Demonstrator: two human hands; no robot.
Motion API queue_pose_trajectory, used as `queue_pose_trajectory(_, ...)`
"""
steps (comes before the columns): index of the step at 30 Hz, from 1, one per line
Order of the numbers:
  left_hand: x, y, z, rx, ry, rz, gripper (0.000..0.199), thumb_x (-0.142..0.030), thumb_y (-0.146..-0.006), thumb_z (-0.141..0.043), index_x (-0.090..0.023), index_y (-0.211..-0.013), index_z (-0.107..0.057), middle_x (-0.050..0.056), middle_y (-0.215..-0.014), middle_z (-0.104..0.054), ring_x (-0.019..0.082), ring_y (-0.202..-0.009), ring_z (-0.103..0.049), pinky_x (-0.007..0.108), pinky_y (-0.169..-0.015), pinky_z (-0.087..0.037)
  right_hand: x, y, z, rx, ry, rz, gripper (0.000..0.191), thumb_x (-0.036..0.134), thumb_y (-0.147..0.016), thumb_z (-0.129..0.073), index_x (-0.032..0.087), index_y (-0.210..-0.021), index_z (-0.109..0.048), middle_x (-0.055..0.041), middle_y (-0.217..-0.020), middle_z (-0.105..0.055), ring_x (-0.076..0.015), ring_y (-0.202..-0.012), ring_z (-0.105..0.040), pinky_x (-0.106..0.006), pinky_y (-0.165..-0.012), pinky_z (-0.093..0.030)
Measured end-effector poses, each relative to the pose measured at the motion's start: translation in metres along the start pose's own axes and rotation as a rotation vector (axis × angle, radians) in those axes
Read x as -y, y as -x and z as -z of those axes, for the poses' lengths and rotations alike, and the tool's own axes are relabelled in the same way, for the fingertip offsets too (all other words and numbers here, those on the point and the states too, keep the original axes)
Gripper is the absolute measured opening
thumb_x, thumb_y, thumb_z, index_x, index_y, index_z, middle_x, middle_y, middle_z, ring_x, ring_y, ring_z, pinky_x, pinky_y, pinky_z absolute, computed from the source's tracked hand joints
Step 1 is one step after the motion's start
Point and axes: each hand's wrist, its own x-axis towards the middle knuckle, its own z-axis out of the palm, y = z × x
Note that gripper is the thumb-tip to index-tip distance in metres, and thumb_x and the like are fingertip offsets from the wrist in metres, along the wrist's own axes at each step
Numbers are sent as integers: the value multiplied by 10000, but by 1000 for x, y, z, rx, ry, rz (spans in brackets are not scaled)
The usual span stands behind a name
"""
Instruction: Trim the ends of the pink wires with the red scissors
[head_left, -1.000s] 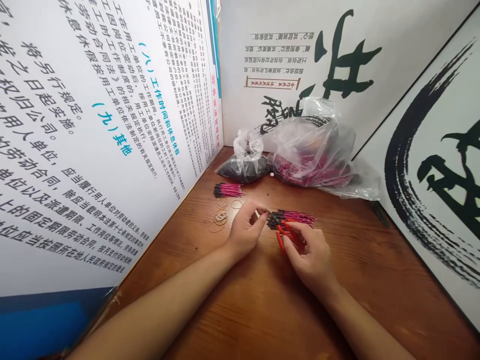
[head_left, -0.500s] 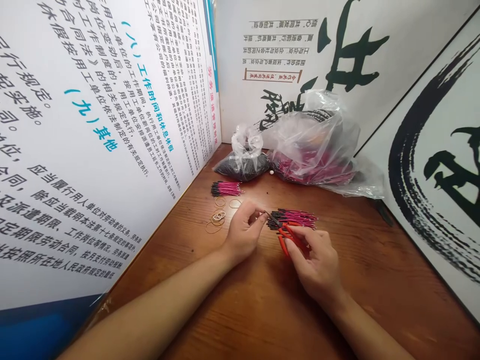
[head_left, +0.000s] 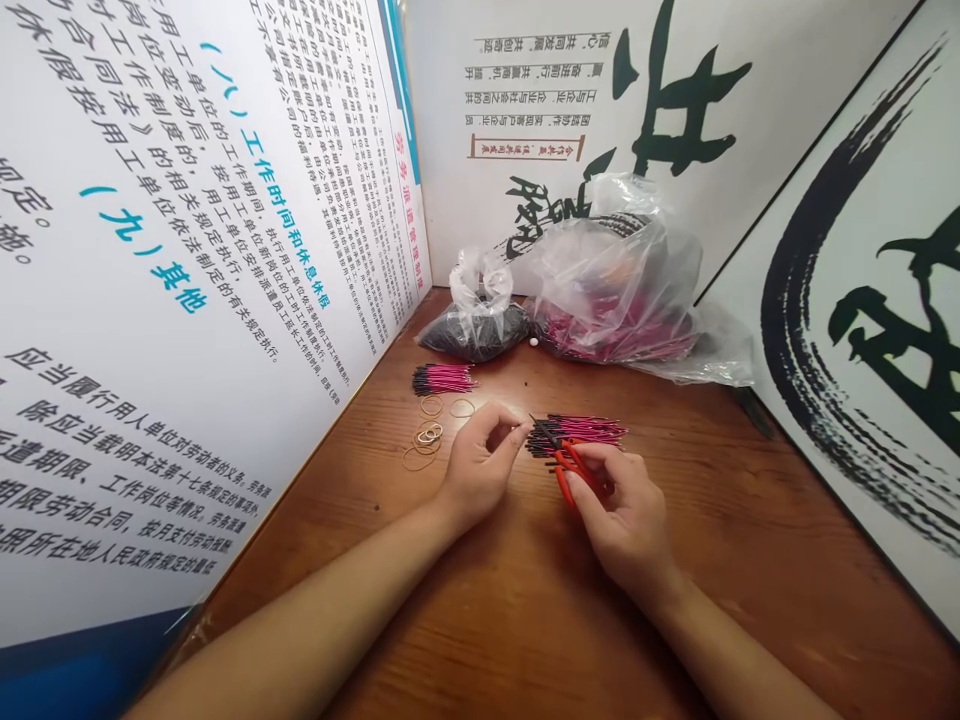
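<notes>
My left hand (head_left: 481, 462) is closed in a pinch above the table, thumb and forefinger pressed together. Whatever sits between those fingertips is too small to make out. My right hand (head_left: 626, 515) grips a pair of red-handled pliers (head_left: 571, 468), their dark pointed jaws directed left at my left fingertips. Just behind the pliers lies a loose pile of thin pink and black wire-like pieces (head_left: 596, 430), black ends to the left. A neater bundle of the same pieces (head_left: 446, 378) rests farther back and left. Several rubber bands (head_left: 424, 445) lie left of my left hand.
At the back stand a clear bag of black pieces (head_left: 480, 330) and a larger clear bag of pink pieces (head_left: 615, 325). A small white item (head_left: 533, 342) lies before them. Printed panels (head_left: 315, 200) wall in the wooden table (head_left: 480, 620).
The whole view has shifted slightly, so things appear farther left. The plier jaws have drawn slightly away from my left fingertips. Both hands keep their grips.
</notes>
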Motion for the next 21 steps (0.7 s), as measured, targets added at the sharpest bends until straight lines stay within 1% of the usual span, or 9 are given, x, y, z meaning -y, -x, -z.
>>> queue_pose_trajectory(3,-1,0,-1,0,22,30,167,-261,-913,-572,-186,-774,-516,-38,-694,-467,102,-620,-415,236,-596,-344,-2,0,0,9,-40,-56,242,380,-940,-610,177,-1066,-646,-14,-913,-653,-137,-802,-614,-318,-719,-525)
queue_pose_trajectory(7,0,0,-1,-47,-6,64,140,-285,-921,-544,-196,-822,-502,-41,-717,-472,80,-555,-420,217,-537,-350,-4,-1,-1,16,-130,-161,271,402,-933,-622,171,-1071,-651,-23,-942,-666,-146,-828,-630,-340,-749,-535)
queue_pose_trajectory(10,3,-8,7,-100,-88,83,125,-316,-930,-502,-208,-871,-480,-37,-736,-499,76,-516,-419,213,-510,-361,-6,-4,-3,7,-250,-232,285,417,-954,-589,163,-1074,-640,-32,-969,-679,-147,-836,-653,-350,-764,-551)
queue_pose_trajectory(13,5,-29,29,-117,-164,70,87,-295,-917,-473,-213,-888,-465,-27,-768,-531,90,-549,-462,222,-544,-397,-7,-8,-3,-15,-354,-265,289,422,-962,-577,158,-1064,-635,-37,-981,-686,-145,-835,-664,-344,-756,-559)
queue_pose_trajectory(14,7,-37,40,-106,-200,67,74,-280,-903,-481,-210,-879,-476,-22,-769,-546,101,-576,-490,230,-567,-413,-7,-9,-3,-20,-377,-268,288,422,-957,-584,157,-1059,-637,-37,-981,-686,-145,-834,-664,-341,-752,-559)
queue_pose_trajectory(16,11,-53,63,-98,-295,51,42,-228,-864,-499,-197,-839,-513,-6,-785,-570,131,-686,-539,257,-663,-443,-6,-10,-3,-21,-410,-271,283,418,-949,-598,156,-1046,-639,-35,-974,-685,-144,-833,-663,-339,-750,-559)
queue_pose_trajectory(17,14,-59,74,-96,-352,46,37,-207,-844,-512,-192,-818,-533,-2,-783,-576,145,-721,-542,271,-700,-444,-6,-10,-3,-20,-421,-272,280,417,-947,-601,156,-1040,-640,-33,-966,-684,-143,-829,-662,-338,-748,-559)
queue_pose_trajectory(19,22,-68,94,-113,-463,39,62,-186,-837,-501,-190,-823,-561,6,-792,-590,168,-761,-536,297,-746,-437,-4,-10,-3,-15,-437,-276,274,414,-948,-601,156,-1029,-642,-29,-950,-682,-141,-820,-660,-335,-743,-558)
queue_pose_trajectory(21,31,-71,110,-121,-573,27,82,-173,-834,-504,-192,-820,-582,17,-808,-597,193,-815,-531,323,-793,-428,-3,-10,-3,-9,-445,-279,272,413,-948,-601,156,-1025,-644,-26,-939,-682,-138,-812,-660,-330,-737,-558)
